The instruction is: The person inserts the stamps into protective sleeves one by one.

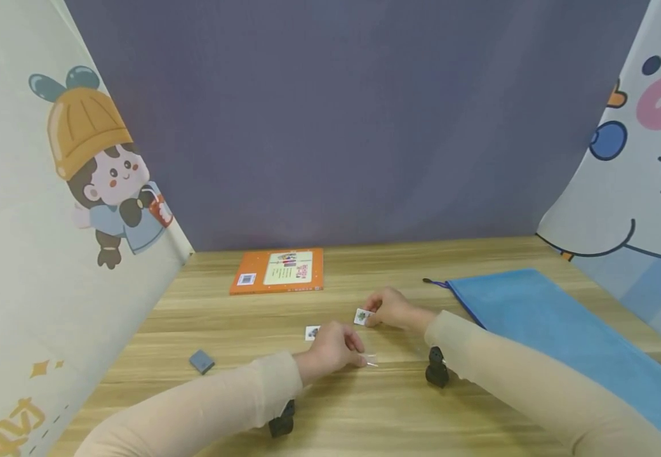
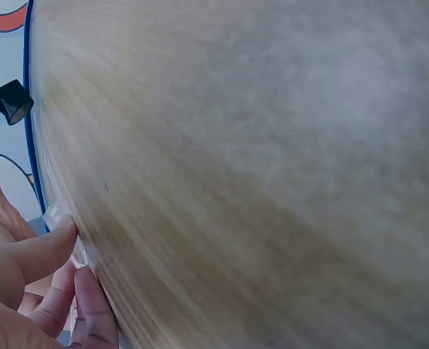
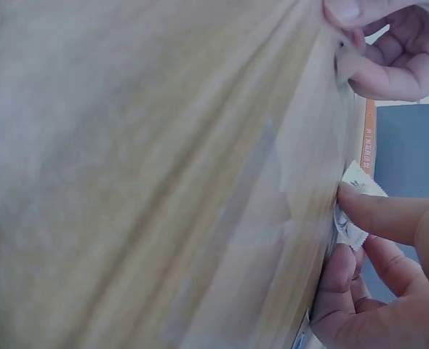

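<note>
- Nearest the viewer, two sleeved forearms reach over the wooden counter (image 1: 364,412); a black wrist camera hangs under each and hides the wood beneath.
- The left hand (image 1: 333,349) lies on the counter nearer the viewer than the orange book (image 1: 279,271), its grip pinched on a small clear plastic sleeve (image 1: 371,360) that juts from the fingertips toward the right hand; the sleeve is see-through and hard to make out.
- In the left wrist view the wood is a blur filling nearly the whole frame, and the sleeve (image 2: 57,215) shows only as a faint glint at a fingertip.
- A second small card (image 1: 312,332) lies flat just behind the left hand, partly hidden by the knuckles.
- The right hand (image 1: 393,309) sits a little farther on, between the left hand and the book, its grip closed on a small picture card (image 1: 362,316) at its left edge; the print is too small to read.
- The right wrist view shows that card (image 3: 360,190) tilted under the forefinger, its lower part hidden.
- A small grey block (image 1: 201,361) lies well to the left of the hands.
- A blue zip pouch (image 1: 559,336), right of the book, is cut off by the frame's edge.
- The orange book lies farthest, by the backdrop.
</note>
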`<state>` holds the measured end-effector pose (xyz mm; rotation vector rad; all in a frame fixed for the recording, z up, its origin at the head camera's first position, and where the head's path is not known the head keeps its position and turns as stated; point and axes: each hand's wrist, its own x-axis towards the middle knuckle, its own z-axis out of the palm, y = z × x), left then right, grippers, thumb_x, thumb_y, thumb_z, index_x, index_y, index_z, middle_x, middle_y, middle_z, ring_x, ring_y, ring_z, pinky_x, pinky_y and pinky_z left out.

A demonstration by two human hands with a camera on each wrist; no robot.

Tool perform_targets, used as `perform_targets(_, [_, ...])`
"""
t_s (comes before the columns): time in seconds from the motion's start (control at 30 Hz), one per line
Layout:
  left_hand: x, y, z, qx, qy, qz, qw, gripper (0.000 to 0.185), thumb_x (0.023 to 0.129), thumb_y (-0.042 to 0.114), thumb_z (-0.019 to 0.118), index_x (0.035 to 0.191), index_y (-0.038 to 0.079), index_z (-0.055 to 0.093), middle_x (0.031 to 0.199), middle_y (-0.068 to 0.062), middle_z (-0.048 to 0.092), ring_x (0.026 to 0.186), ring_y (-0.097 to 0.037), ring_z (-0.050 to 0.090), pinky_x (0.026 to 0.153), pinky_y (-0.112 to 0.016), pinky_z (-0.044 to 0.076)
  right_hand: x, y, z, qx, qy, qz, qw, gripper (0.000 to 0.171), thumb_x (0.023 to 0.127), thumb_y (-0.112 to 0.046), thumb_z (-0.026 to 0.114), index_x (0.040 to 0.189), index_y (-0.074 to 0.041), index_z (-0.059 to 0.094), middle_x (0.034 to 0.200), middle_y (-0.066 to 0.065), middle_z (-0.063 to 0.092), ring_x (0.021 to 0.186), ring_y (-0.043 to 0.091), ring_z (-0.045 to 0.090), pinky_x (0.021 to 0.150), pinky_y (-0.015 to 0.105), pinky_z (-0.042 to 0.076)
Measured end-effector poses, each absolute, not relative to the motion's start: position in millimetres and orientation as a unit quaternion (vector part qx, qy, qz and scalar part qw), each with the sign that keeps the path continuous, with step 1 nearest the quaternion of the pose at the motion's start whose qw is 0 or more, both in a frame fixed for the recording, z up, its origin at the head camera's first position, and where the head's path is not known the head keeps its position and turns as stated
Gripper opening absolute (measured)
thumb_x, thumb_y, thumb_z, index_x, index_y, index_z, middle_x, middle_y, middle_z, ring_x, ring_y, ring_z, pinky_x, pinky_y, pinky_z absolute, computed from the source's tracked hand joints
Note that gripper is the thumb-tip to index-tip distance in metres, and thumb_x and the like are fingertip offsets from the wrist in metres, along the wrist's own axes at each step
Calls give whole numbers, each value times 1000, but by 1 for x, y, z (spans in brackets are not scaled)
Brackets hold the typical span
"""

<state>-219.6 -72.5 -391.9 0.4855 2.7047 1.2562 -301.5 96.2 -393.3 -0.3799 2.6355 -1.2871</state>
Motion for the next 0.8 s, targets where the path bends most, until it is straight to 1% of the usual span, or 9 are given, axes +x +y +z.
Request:
perform_targets(0.13, [-221,-75,-392,166,884,432,70,14,70,0,83,74,2,70,68,-2,66,61,-6,53,55,-17,45,-302,97,-395,-100,887,-440,102,17,71,2,79,86,1,71,81,6,69,74,14,60,64,21,52])
perform_targets(0.23, [-225,-77,-390,162,872,452,98,13,73,0,81,77,2,69,69,-4,67,59,-7,55,54,-18,48,-303,97,-393,-86,882,-449,114,13,75,-1,78,87,0,72,83,6,70,73,14,61,63,22,54])
perform_targets(0.37, [-232,-79,-388,142,859,470,145,12,78,2,78,83,4,67,71,-2,67,59,-9,58,52,-20,52,-302,100,-389,-86,883,-446,122,14,82,-7,75,94,0,73,81,7,71,68,14,61,57,23,53])
perform_targets(0.47, [-236,-80,-387,132,853,479,161,11,80,3,76,87,5,68,74,0,67,61,-10,60,54,-22,55,-303,102,-384,-83,879,-451,129,18,86,-9,72,101,1,72,81,9,71,67,15,64,56,24,55])
perform_targets(0.57, [-238,-82,-382,124,837,504,171,10,83,2,72,92,4,68,78,-4,68,64,-14,63,57,-25,58,-303,105,-377,-79,865,-474,143,23,88,-7,69,108,4,68,85,13,71,69,16,67,62,29,59])
perform_targets(0.67, [-241,-83,-377,118,818,534,178,13,85,0,69,97,-1,67,81,-12,69,63,-15,64,60,-28,60,-301,106,-368,-75,848,-502,152,26,89,-5,67,112,7,64,91,18,71,72,17,68,69,32,61])
perform_targets(0.8, [-250,-83,-370,121,800,566,155,16,85,-5,66,100,-10,65,88,-22,69,61,-13,65,65,-31,62,-299,110,-356,-70,842,-514,147,27,89,-8,68,112,6,63,97,21,70,73,17,67,74,33,61])
